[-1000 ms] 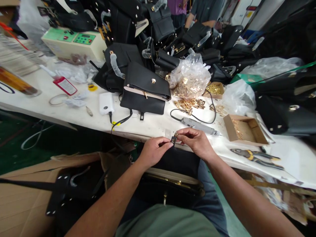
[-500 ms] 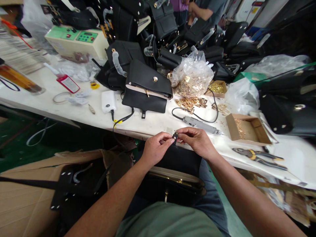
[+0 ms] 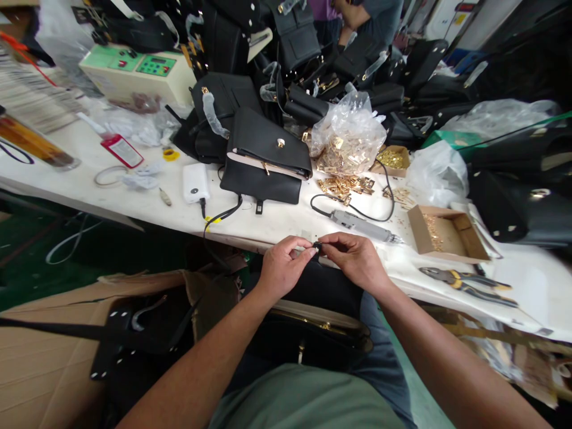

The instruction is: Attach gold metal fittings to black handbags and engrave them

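Note:
A black bag (image 3: 308,339) lies across my lap, its flap raised toward the table edge. My left hand (image 3: 286,265) pinches the small black tab (image 3: 317,246) at the end of that flap from the left. From the other side my right hand (image 3: 355,256) has its thumb and forefinger closed on the same tab. The fingers partly cover the tab, and its small fitting is too tiny to make out. A second black bag (image 3: 268,146) with a gold clasp lies on the table beyond my hands.
On the white table (image 3: 250,226) are a grey rotary tool (image 3: 361,226), pliers (image 3: 469,286), a cardboard tray (image 3: 449,233), gold metal parts (image 3: 346,186), a white power pack (image 3: 195,183) and a red bottle (image 3: 121,149). Black bags are piled behind; a person (image 3: 379,21) is farther back.
The black tab between my fingers now looks tilted and shorter. My right hand has shifted very slightly downward; both hands remain on the tab.

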Demonstrator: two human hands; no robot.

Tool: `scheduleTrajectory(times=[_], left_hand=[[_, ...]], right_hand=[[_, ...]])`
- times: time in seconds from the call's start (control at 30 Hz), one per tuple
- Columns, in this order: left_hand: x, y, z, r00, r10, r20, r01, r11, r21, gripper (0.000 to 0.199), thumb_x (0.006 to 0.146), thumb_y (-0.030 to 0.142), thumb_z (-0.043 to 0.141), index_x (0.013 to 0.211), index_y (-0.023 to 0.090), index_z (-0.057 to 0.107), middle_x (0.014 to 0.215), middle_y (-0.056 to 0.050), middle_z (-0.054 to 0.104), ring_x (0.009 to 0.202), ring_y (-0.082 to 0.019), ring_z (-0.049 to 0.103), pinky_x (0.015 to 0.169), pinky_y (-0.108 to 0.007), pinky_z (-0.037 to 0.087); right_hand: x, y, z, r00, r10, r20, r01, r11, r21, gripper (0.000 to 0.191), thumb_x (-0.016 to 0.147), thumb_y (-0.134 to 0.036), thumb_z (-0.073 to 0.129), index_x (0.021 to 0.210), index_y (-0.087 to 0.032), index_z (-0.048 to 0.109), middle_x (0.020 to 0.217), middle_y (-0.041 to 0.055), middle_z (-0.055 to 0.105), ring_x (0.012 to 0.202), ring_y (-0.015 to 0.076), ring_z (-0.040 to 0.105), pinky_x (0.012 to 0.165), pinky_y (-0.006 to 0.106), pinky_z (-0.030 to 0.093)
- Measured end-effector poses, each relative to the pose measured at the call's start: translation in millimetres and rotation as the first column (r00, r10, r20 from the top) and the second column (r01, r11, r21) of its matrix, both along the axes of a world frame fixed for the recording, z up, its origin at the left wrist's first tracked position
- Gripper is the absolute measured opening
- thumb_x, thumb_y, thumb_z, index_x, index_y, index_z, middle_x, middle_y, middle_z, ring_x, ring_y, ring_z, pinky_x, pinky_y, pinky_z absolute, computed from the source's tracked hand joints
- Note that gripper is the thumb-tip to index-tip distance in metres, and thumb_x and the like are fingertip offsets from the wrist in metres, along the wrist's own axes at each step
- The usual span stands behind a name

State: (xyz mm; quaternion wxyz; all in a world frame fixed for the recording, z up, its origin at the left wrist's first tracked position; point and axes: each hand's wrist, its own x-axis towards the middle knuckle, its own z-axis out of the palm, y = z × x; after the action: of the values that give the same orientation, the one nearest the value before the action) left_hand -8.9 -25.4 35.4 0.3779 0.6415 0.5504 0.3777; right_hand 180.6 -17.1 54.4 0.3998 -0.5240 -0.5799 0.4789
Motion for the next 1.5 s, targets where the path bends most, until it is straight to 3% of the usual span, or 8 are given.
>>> scheduleTrajectory(times=[0.13, 0.37, 0.57, 0.7, 0.8, 0.97, 1.23, 1.5], left_hand=[[0.0, -0.9, 1.4, 0.999, 0.026, -0.041, -0.028, 0.998, -0.050, 0.020, 0.088, 0.042, 0.069, 0.093, 0.023, 0.076, 0.056, 0.006, 0.057, 0.054, -0.012, 0.052, 0.056, -0.024, 0.035], [0.6, -0.7, 2.4, 0.999, 0.033, -0.042, -0.035, 0.998, -0.060, 0.018, 0.088, 0.039, 0.069, 0.091, 0.023, 0.077, 0.057, 0.005, 0.058, 0.054, -0.011, 0.053, 0.057, -0.024, 0.036], [1.9, 0.5, -0.9, 0.999, 0.027, -0.037, -0.029, 0.998, -0.047, 0.019, 0.089, 0.037, 0.069, 0.100, 0.023, 0.077, 0.080, 0.002, 0.075, 0.064, -0.013, 0.062, 0.063, -0.024, 0.045], [3.5, 3.8, -0.9, 0.997, -0.056, 0.060, 0.058, 0.998, -0.034, 0.026, 0.092, 0.034, 0.066, 0.114, 0.024, 0.076, 0.101, -0.001, 0.080, 0.084, -0.017, 0.073, 0.080, -0.027, 0.055], [4.3, 7.8, 0.9, 0.985, -0.107, 0.132, 0.114, 0.992, -0.046, 0.020, 0.093, 0.031, 0.065, 0.108, 0.023, 0.076, 0.101, -0.002, 0.080, 0.091, -0.018, 0.074, 0.085, -0.027, 0.056], [2.7, 13.5, 2.4, 0.982, -0.145, 0.117, 0.154, 0.986, -0.067, 0.015, 0.091, 0.031, 0.066, 0.098, 0.021, 0.074, 0.092, -0.001, 0.078, 0.080, -0.016, 0.072, 0.075, -0.026, 0.055], [0.6, 15.7, 2.6, 0.968, -0.149, 0.200, 0.174, 0.978, -0.114, 0.019, 0.089, 0.035, 0.067, 0.097, 0.019, 0.074, 0.090, -0.003, 0.077, 0.081, -0.018, 0.071, 0.076, -0.026, 0.053], [4.1, 19.5, 4.6, 0.985, -0.143, 0.101, 0.156, 0.980, -0.125, 0.022, 0.092, 0.034, 0.059, 0.093, 0.019, 0.075, 0.080, -0.001, 0.074, 0.073, -0.017, 0.067, 0.067, -0.025, 0.049]], right_hand=[[-0.6, -1.3, 1.3, 1.000, -0.015, -0.022, 0.014, 1.000, -0.026, 0.027, 0.080, -0.044, 0.076, 0.093, -0.020, 0.081, 0.084, 0.0036, 0.078, 0.074, 0.0188, 0.070, 0.069, 0.031, 0.056], [-0.6, -5.0, 3.6, 0.999, 0.004, 0.044, -0.004, 1.000, 0.004, 0.027, 0.081, -0.041, 0.077, 0.098, -0.021, 0.079, 0.091, 0.0044, 0.078, 0.076, 0.0189, 0.069, 0.069, 0.030, 0.056], [-1.6, -2.9, 1.5, 1.000, -0.008, -0.005, 0.008, 0.999, -0.032, 0.028, 0.079, -0.043, 0.079, 0.094, -0.020, 0.078, 0.088, 0.0040, 0.077, 0.074, 0.0182, 0.068, 0.067, 0.029, 0.055], [-0.2, -1.7, 0.2, 0.999, 0.018, -0.046, -0.021, 0.998, -0.052, 0.029, 0.081, -0.044, 0.077, 0.099, -0.021, 0.080, 0.091, 0.0040, 0.078, 0.077, 0.0183, 0.068, 0.070, 0.030, 0.054], [0.7, -1.9, -1.0, 0.999, 0.000, -0.037, -0.001, 0.999, -0.042, 0.029, 0.080, -0.043, 0.078, 0.098, -0.020, 0.080, 0.091, 0.0042, 0.079, 0.077, 0.0186, 0.069, 0.071, 0.030, 0.055], [0.5, -1.6, -3.6, 1.000, -0.017, -0.013, 0.017, 0.999, -0.036, 0.028, 0.082, -0.043, 0.076, 0.097, -0.020, 0.081, 0.088, 0.0038, 0.078, 0.074, 0.0178, 0.068, 0.068, 0.030, 0.054], [-0.2, 2.5, -4.8, 0.999, 0.044, -0.028, -0.045, 0.998, -0.052, 0.026, 0.086, -0.038, 0.072, 0.100, -0.018, 0.080, 0.088, 0.0031, 0.078, 0.073, 0.0158, 0.066, 0.067, 0.027, 0.051], [0.8, 8.3, -6.2, 0.998, 0.029, -0.047, -0.035, 0.992, -0.124, 0.023, 0.082, -0.036, 0.074, 0.094, -0.017, 0.079, 0.085, 0.0031, 0.076, 0.069, 0.0138, 0.063, 0.064, 0.026, 0.048]])
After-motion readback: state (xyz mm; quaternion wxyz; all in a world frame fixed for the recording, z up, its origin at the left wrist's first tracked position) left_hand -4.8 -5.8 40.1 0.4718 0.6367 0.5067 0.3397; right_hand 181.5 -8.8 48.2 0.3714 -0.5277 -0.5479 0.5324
